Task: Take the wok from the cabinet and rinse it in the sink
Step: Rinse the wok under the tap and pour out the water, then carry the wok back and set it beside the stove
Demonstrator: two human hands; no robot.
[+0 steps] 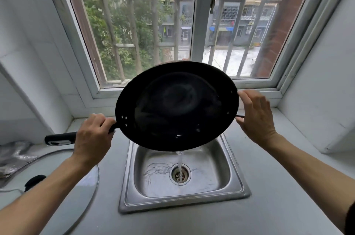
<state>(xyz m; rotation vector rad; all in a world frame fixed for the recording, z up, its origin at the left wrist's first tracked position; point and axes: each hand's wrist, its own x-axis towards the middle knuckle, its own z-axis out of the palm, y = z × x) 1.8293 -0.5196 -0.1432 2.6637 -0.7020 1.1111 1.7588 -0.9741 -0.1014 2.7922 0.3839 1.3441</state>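
One black wok [176, 106], held in the air above the sink [238, 186], tilted so its inside faces the camera and its near rim dips low; one thin stream of water [180, 161] pours off that low rim straight down onto the drain [180, 174]; wet streaks on the basin floor left of the drain; small rivets show inside the wok on the left and right sides, count unclear; no brand or writing readable anywhere.

One long black handle [61, 138] sticks out left of the wok; left hand [94, 136] wrapped round it close to the wok body, fingers curled over the top, handle end poking out past the hand; a pale inset near the handle end, nothing legible on it.

Right hand [257, 117] on the opposite rim, thumb near the small side loop, fingers curled behind the edge gripping it; fingertips hidden behind the wok.

One steel sink, single basin, set in a grey counter [278, 186]; one glass lid [86, 192] with a black knob [34, 182] lies on the counter at left, partly under the left forearm; crumpled foil or plastic [13, 156] at far left; one window [199, 13] with bars behind the wok, trees and buildings outside.
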